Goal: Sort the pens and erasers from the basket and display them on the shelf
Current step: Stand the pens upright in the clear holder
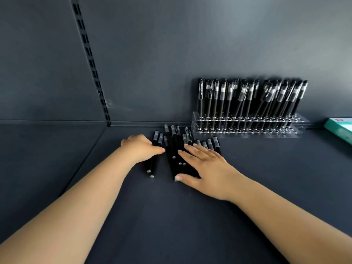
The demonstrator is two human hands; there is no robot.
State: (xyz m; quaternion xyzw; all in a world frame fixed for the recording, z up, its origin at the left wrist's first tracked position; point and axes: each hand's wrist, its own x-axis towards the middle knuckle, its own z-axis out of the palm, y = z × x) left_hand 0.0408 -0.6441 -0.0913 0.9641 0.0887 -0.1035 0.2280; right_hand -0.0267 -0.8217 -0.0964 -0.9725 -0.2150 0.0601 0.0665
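Note:
Several loose black pens point(172, 149) lie side by side on the dark shelf point(171, 216), caps pointing toward the back wall. My left hand point(140, 147) rests on the pens at the left of the pile, its fingers bent over them. My right hand point(205, 164) lies flat on the right part of the pile with straight, spread fingers and the thumb at the pens' near ends. A clear acrylic pen rack point(247, 124) at the back right holds several black pens point(251, 96) standing upright.
A teal and white box point(341, 128) lies at the far right edge of the shelf. A slotted upright rail point(91, 63) runs down the dark back wall on the left. A seam in the shelf runs diagonally at the left.

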